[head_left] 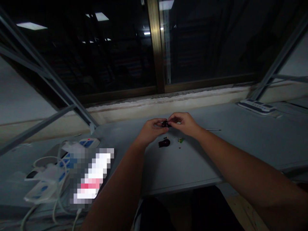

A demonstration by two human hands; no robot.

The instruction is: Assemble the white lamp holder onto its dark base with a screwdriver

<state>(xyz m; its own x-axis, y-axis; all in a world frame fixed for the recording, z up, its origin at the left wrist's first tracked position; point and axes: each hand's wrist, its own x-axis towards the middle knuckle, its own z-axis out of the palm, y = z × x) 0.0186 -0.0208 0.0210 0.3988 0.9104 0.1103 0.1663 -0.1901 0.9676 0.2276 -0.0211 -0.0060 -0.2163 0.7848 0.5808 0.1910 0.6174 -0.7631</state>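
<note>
Between the fingertips of both hands is a small dark piece (165,124), held just above the table; its kind is too dark and small to make out. My left hand (152,130) pinches it from the left. From the right, the fingers of my right hand (183,122) close on its other side. Below them on the table lies a dark, rounded shell-like part (164,143). A small green part (180,140), perhaps with a thin wire, sits to its right. A tiny dark bit (165,138) rests close to the shell-like part.
The grey table (187,166) runs along a windowsill. A thin metal rod (213,130) lies right of my right hand. Power strips with cables (43,189) and a pixelated, bright-screened device (92,176) occupy the left. Another white power strip (256,107) stands at the back right.
</note>
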